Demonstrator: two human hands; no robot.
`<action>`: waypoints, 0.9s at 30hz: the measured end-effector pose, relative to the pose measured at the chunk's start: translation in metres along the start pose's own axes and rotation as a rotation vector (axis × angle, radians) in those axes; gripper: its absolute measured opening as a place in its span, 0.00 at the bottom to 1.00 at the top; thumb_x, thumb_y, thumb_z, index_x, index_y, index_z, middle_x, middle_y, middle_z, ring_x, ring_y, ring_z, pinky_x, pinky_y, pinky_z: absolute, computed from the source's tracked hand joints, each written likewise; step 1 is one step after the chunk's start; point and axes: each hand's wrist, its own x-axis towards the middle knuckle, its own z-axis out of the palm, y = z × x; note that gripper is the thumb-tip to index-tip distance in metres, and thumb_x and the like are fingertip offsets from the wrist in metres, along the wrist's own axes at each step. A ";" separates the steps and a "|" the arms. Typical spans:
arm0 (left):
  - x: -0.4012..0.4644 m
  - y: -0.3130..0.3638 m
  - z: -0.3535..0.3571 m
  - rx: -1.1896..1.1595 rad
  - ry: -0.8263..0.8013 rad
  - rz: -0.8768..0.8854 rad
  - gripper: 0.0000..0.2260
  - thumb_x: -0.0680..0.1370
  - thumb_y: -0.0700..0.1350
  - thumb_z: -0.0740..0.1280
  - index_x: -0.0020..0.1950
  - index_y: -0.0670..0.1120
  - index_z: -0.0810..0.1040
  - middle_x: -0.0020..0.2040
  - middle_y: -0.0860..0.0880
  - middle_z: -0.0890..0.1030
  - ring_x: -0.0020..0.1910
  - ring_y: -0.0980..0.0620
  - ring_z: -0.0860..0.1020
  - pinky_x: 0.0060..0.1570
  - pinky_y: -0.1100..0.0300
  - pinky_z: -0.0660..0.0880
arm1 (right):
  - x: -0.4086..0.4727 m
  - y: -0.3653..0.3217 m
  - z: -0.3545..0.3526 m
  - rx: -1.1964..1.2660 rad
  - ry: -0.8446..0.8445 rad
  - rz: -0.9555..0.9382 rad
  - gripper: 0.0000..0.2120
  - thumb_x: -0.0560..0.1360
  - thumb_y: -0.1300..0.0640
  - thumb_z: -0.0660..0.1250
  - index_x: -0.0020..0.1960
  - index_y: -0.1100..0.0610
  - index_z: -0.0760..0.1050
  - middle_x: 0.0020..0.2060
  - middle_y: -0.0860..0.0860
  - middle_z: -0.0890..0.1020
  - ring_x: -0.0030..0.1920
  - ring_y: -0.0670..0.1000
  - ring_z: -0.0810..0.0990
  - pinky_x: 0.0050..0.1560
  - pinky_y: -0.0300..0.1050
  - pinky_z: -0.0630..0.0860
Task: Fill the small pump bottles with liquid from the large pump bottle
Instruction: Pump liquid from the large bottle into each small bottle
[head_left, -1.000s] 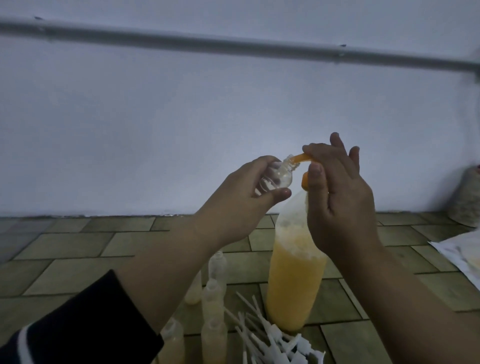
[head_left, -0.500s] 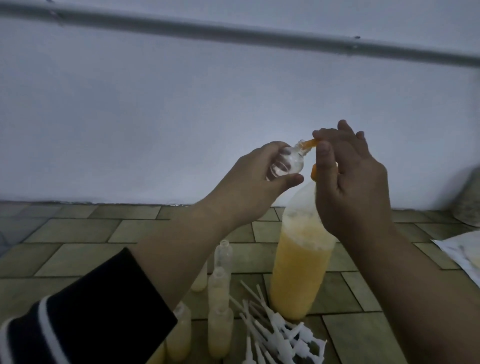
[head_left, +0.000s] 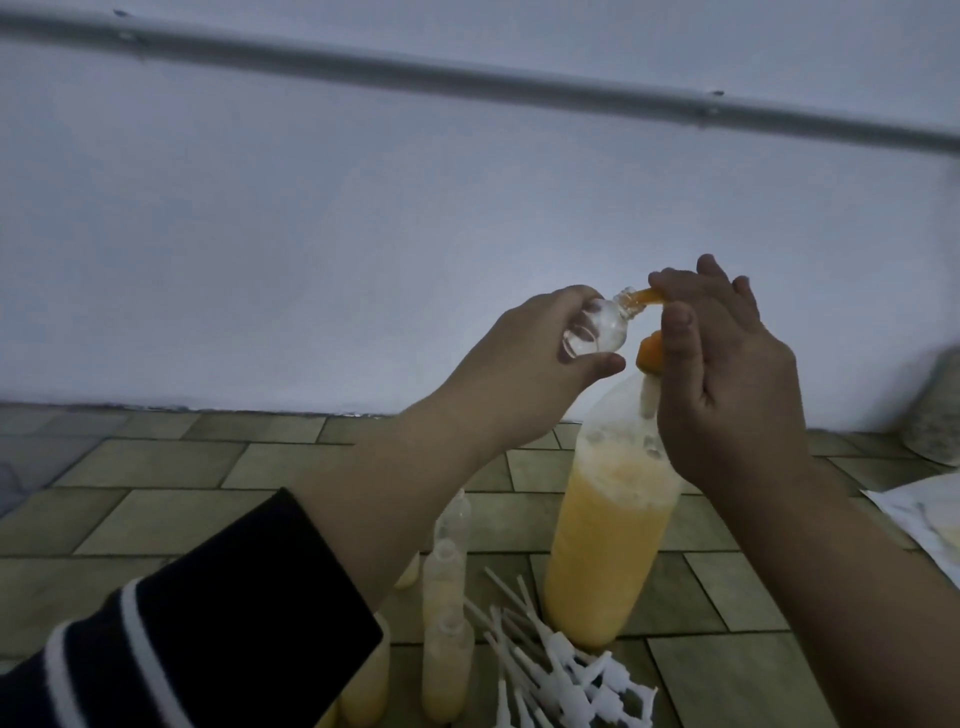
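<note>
The large bottle (head_left: 605, 540) of orange-yellow liquid stands on the tiled floor, its orange pump head (head_left: 651, 352) mostly behind my right hand. My left hand (head_left: 524, 374) grips a small clear bottle (head_left: 239, 332), tilted, its mouth against the orange spout (head_left: 652, 297). My right hand (head_left: 727, 379) rests on top of the pump head, fingers curved over it and thumb down its side. Several small bottles (head_left: 447, 623), some holding yellow liquid, stand below my left forearm. A pile of white pump tops (head_left: 561, 670) with dip tubes lies in front of the large bottle.
A white wall (head_left: 363, 234) with a grey pipe (head_left: 467, 78) rises just behind the tiled floor (head_left: 182, 499). A white sheet (head_left: 930, 519) lies at the right edge, and a speckled rounded object (head_left: 940, 410) sits at the far right against the wall.
Hands and bottles keep the same pose relative to each other. The view has shifted slightly, so everything sits a little lower and to the right in the picture.
</note>
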 end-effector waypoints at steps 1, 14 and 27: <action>-0.001 -0.001 0.002 -0.002 -0.008 -0.003 0.20 0.76 0.50 0.67 0.66 0.51 0.69 0.59 0.54 0.75 0.46 0.59 0.73 0.45 0.70 0.68 | -0.003 0.001 0.001 0.010 0.018 0.005 0.26 0.80 0.47 0.44 0.64 0.60 0.73 0.62 0.53 0.77 0.71 0.51 0.65 0.73 0.42 0.54; 0.000 0.004 -0.005 0.047 0.014 0.011 0.19 0.75 0.49 0.69 0.64 0.51 0.71 0.56 0.56 0.75 0.48 0.57 0.73 0.45 0.70 0.67 | 0.003 0.000 -0.003 0.029 0.050 -0.029 0.25 0.81 0.49 0.46 0.61 0.61 0.75 0.58 0.54 0.79 0.68 0.52 0.69 0.71 0.39 0.55; 0.001 0.005 -0.003 0.022 0.021 -0.014 0.19 0.75 0.49 0.69 0.64 0.50 0.72 0.57 0.54 0.76 0.49 0.56 0.73 0.48 0.65 0.68 | 0.008 0.000 -0.002 -0.026 0.025 -0.039 0.28 0.80 0.46 0.44 0.61 0.61 0.76 0.60 0.54 0.79 0.69 0.53 0.69 0.70 0.41 0.56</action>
